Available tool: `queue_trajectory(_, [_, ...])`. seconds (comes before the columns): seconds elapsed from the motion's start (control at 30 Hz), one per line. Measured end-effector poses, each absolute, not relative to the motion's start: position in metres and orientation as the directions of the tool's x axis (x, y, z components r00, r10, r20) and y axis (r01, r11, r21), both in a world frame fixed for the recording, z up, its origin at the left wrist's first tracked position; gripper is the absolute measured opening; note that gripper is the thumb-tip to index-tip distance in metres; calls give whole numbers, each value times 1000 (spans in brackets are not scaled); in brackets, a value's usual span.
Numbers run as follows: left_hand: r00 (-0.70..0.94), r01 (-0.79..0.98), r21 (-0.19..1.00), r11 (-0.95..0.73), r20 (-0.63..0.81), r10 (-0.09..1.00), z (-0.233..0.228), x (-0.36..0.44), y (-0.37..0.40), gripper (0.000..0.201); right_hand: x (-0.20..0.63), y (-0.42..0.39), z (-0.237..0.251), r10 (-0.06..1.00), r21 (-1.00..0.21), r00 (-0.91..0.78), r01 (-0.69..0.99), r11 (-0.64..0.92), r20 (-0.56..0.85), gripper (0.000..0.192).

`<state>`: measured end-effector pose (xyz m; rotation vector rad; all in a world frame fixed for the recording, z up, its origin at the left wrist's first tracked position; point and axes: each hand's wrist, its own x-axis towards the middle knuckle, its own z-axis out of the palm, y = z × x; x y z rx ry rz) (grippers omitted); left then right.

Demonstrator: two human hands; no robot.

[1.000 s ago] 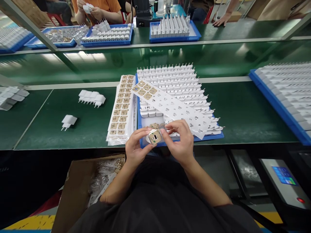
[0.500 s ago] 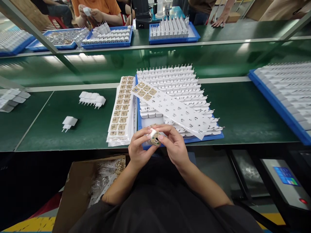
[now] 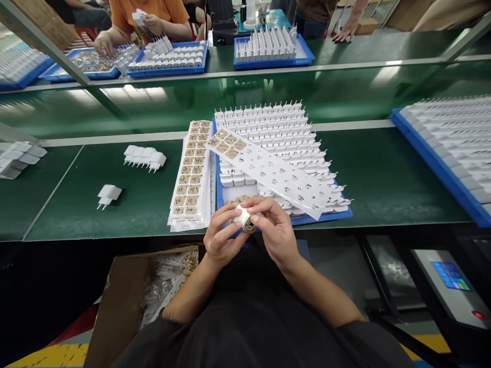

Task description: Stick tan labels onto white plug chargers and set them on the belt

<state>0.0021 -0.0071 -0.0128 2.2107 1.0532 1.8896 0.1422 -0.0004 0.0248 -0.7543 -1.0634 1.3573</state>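
1. White plastic, that's the main thing here: a small white charger plug (image 3: 244, 219) sits pinched between both hands, just in front of the near edge of the green bench (image 3: 383, 179). The left hand (image 3: 219, 237) has its fingers closed round the body from the left and below; the right hand (image 3: 274, 230) has thumb and fingertips clamped on the top and right side. Both grips are closed on the plug, nothing loose.

2. My read on the step: a tan label is being pressed or smoothed onto the port face. Looks like that face is tilted down and to the right now, so only a sliver of it shows.

3. Compared with a second ago, the plug has been rolled. Back then the port face with its tan sticker pointed straight at the camera; now it's mostly turned away, and the hands have come up and inward a touch.

4. Next move, I'd guess, needs a firm rub along the label edges, then a free slot found in the blue tray (image 3: 326, 217) just beyond the hands.

5. Across that tray lies a mostly peeled label sheet (image 3: 276, 174), only a few tan stickers left at its far-left end. Left of the tray is a stack of full label sheets (image 3: 194, 174).

6. Further left, a lone plug (image 3: 108, 194) and a small cluster of plugs (image 3: 146, 157).

7. Far side: a co-worker in an orange top (image 3: 149, 10) handling parts over other blue trays.
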Motion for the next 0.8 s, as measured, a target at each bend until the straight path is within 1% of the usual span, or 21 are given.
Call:
queue_trajectory(0.07, [21, 431, 475, -767, 845, 535, -15, 0, -7, 45, 147, 2, 24, 976, -919, -131, -377, 115, 175, 6])
queue_trajectory(0.13, [-2, 396, 536, -745, 812, 583, -18, -2, -7, 47, 156, 5, 26, 955, -933, -228, -347, 100, 187, 9])
queue_trajectory(0.23, [-23, 343, 614, -710, 762, 648, -22, -4, -9, 50, 169, 11, 32, 906, -966, -372, -225, 124, 203, 19])
queue_trajectory(0.27, [-21, 333, 626, -705, 752, 658, -22, -4, -10, 50, 172, 12, 34, 899, -973, -382, -169, 158, 212, 20])
queue_trajectory(0.33, [-20, 316, 640, -700, 742, 670, -23, -5, -11, 51, 175, 14, 39, 902, -968, -355, -55, 244, 247, 17])
queue_trajectory(0.43, [-38, 286, 677, -678, 715, 698, -23, -5, -13, 51, 172, 16, 44, 873, -906, -321, 88, 414, 368, 8])
queue_trajectory(0.57, [-43, 256, 722, -643, 673, 738, -23, -7, -15, 53, 170, 18, 45, 749, -712, -324, 247, 657, 578, 10])
queue_trajectory(0.63, [-32, 255, 719, -647, 675, 737, -22, -7, -15, 53, 170, 19, 45, 715, -663, -322, 272, 697, 620, 10])
queue_trajectory(0.67, [-27, 259, 710, -655, 683, 730, -22, -8, -15, 53, 170, 19, 45, 719, -668, -313, 268, 694, 621, 10])
queue_trajectory(0.8, [-28, 269, 678, -684, 715, 699, -20, -9, -13, 54, 168, 17, 45, 799, -794, -292, 168, 584, 526, 10])
